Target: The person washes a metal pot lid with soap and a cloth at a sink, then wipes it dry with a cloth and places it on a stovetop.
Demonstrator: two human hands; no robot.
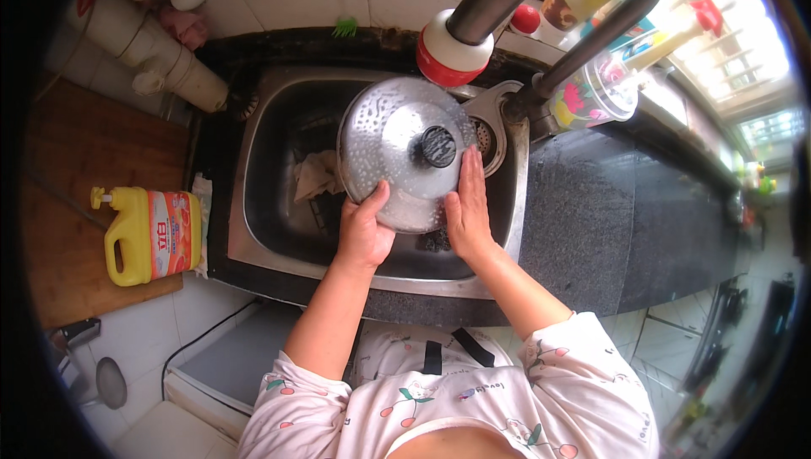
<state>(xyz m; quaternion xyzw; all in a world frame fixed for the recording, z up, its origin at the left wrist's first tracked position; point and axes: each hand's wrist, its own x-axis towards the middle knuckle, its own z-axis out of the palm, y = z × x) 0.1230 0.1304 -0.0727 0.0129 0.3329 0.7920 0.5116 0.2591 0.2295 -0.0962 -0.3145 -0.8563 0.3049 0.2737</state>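
A round metal pot lid [405,123] with a dark knob [438,146] is held over the sink [279,218], its top face wet with drops. My left hand [366,234] grips the lid's near left rim, thumb on top and fingers hidden beneath. Against the lid's right edge rests my right hand [469,212], its fingers straight and together; whether it grips is hard to tell. Above the lid's far edge hangs the red-and-white faucet head [454,50]. A beige cloth [317,175] lies in the basin, left of the lid.
A curved metal faucet [570,63] rises at the back right, by a floral plastic cup [592,94]. Left of the sink stands a yellow detergent jug [155,237] with a pump. Dark stone countertop [583,212] extends to the right. A green brush [345,27] sits by the wall.
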